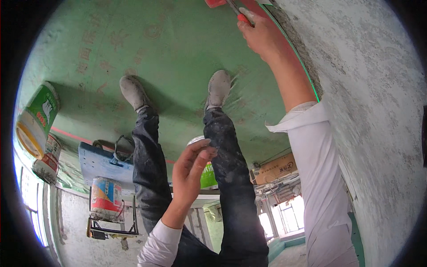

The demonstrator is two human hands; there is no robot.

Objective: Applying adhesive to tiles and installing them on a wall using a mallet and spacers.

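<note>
My right hand (pixel 259 33) reaches to the top of the view beside the wall. Its fingers are wrapped round a tool with a red grip (pixel 243 19) and a dark shaft; the tool's far end is cut off by the frame, so its kind cannot be told. A red piece (pixel 216 2) shows next to the shaft. My left hand (pixel 189 167) hangs before my legs, its fingers loosely bent and apart, with nothing seen in them. Behind it, a green and white bucket (pixel 208 177) is partly hidden by my leg.
Green printed sheeting (pixel 178 49) covers the floor under my shoes (pixel 218 86). Rough grey wall (pixel 369 89) rises at the right, a bright green line along its foot. Buckets (pixel 38 113) stand at the left, near a blue platform (pixel 102 164); a cardboard box (pixel 276 170) lies behind me.
</note>
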